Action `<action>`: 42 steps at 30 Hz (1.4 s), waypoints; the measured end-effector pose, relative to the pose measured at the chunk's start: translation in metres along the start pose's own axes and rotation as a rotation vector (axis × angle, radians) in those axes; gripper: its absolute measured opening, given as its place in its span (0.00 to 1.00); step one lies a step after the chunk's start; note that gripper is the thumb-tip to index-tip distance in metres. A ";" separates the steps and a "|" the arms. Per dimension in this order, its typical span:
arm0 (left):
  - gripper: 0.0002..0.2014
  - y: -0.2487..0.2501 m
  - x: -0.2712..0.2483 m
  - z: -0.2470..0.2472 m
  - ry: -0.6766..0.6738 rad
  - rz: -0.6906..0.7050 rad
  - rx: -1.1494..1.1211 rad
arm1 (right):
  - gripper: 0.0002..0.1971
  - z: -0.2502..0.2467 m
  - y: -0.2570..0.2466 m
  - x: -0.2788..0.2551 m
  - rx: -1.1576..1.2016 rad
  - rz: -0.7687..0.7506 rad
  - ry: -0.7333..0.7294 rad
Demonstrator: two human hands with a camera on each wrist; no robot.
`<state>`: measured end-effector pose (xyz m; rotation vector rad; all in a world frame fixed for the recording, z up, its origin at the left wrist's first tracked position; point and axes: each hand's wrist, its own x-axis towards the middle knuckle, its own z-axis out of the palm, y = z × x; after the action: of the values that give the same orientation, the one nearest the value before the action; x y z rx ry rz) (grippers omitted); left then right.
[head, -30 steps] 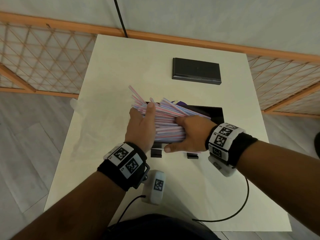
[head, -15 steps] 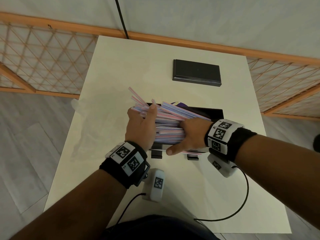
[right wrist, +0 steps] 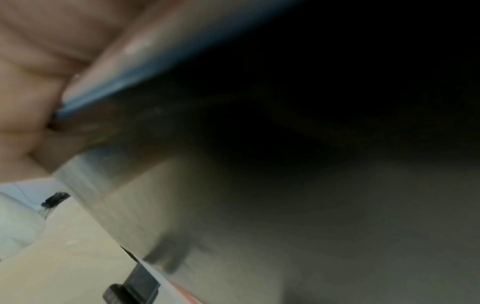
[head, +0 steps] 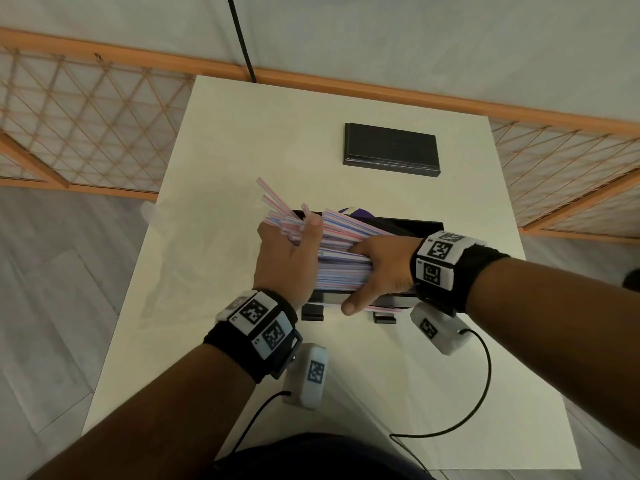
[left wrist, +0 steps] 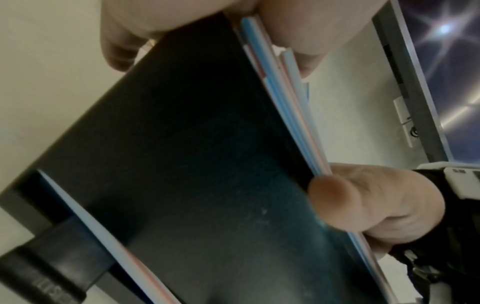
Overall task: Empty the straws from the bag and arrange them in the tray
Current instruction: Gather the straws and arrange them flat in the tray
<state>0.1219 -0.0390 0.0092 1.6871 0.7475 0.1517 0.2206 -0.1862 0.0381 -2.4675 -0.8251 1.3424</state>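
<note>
Pale and cream-coloured, the table [head: 221, 140] stands against a light wall with an orange wooden rail and lattice panels on either side, and grey plank flooring shows to the left. Near the far edge of the table lies a flat black rectangular block [head: 391, 149], well apart from the work. Closer to the person sits the black tray [head: 412, 226], raised on small black feet [head: 312, 312], and over it both hands clasp a thick bundle of straws [head: 341, 261] striped in pink, blue and white. From the head view the left hand [head: 289, 261] wraps the left end of the bundle, thumb laid over the top and fingers curled out of sight beneath, while a few loose straws splay up and away past it toward the far left. The right hand [head: 382, 268] closes on the right end, its thumb stretched along the near side of the bundle just above the tray's front wall. The left wrist view shows the dark tray wall [left wrist: 197, 164] from close by, straw edges running along its rim and the right hand's thumb [left wrist: 335, 203] pressed against them. The right wrist view is dark and blurred; only a palm and a blue-edged straw [right wrist: 124, 82] can be made out. A scrap of something purple [head: 353, 212] shows at the tray's far edge behind the straws; I cannot tell what it is. Black cables trail from the wrist cameras across the near part of the table.
</note>
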 end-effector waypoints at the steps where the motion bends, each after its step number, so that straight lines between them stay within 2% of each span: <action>1: 0.26 0.000 0.000 0.001 -0.002 0.017 0.034 | 0.37 0.000 -0.001 0.000 -0.001 0.010 0.001; 4: 0.44 -0.002 -0.003 0.002 0.005 0.065 0.156 | 0.39 0.000 -0.004 0.000 -0.106 0.028 0.049; 6: 0.49 -0.004 -0.003 0.002 0.010 0.055 0.269 | 0.39 0.002 -0.005 0.003 -0.184 0.034 0.088; 8: 0.47 -0.007 -0.001 0.002 0.026 0.076 0.272 | 0.33 0.004 -0.005 0.001 -0.229 0.026 0.110; 11: 0.37 -0.008 0.002 -0.001 0.063 0.048 0.160 | 0.30 0.008 -0.005 -0.004 -0.227 -0.046 0.156; 13: 0.36 -0.009 0.002 -0.004 0.051 0.030 0.136 | 0.25 0.011 -0.003 -0.011 -0.225 -0.102 0.204; 16: 0.39 -0.011 0.000 -0.007 -0.006 0.011 0.198 | 0.28 0.012 0.005 -0.020 -0.210 -0.137 0.334; 19: 0.36 -0.016 0.000 -0.008 -0.035 -0.011 0.231 | 0.35 0.012 0.018 -0.031 -0.254 -0.195 0.463; 22: 0.33 -0.015 -0.001 -0.006 -0.042 0.001 0.207 | 0.38 0.017 0.032 -0.041 -0.342 -0.080 0.571; 26: 0.32 -0.018 0.000 -0.005 -0.049 -0.005 0.176 | 0.38 0.039 0.035 -0.046 -0.442 -0.033 0.495; 28: 0.32 -0.019 0.000 -0.006 -0.049 0.020 0.181 | 0.37 0.044 0.031 -0.048 -0.424 -0.036 0.528; 30: 0.33 -0.017 0.000 -0.007 -0.039 0.042 0.174 | 0.33 0.045 0.022 -0.051 -0.408 -0.078 0.637; 33: 0.36 -0.012 0.000 -0.005 -0.011 0.017 0.108 | 0.19 0.050 0.009 -0.057 -0.370 -0.227 0.785; 35: 0.39 -0.009 0.001 -0.002 0.003 -0.027 0.074 | 0.10 0.060 0.001 -0.062 -0.387 -0.279 0.784; 37: 0.40 -0.009 0.002 0.000 -0.002 -0.048 0.093 | 0.09 0.075 -0.001 -0.063 -0.441 -0.272 0.725; 39: 0.39 -0.011 0.001 0.001 -0.005 -0.046 0.148 | 0.11 0.089 0.000 -0.055 -0.498 -0.198 0.587; 42: 0.39 -0.015 -0.001 0.002 -0.006 -0.002 0.199 | 0.08 0.103 0.010 -0.031 -0.595 -0.001 0.330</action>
<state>0.1164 -0.0395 -0.0046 1.8747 0.7804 0.0728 0.1263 -0.2199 -0.0027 -3.0021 -1.2761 0.7118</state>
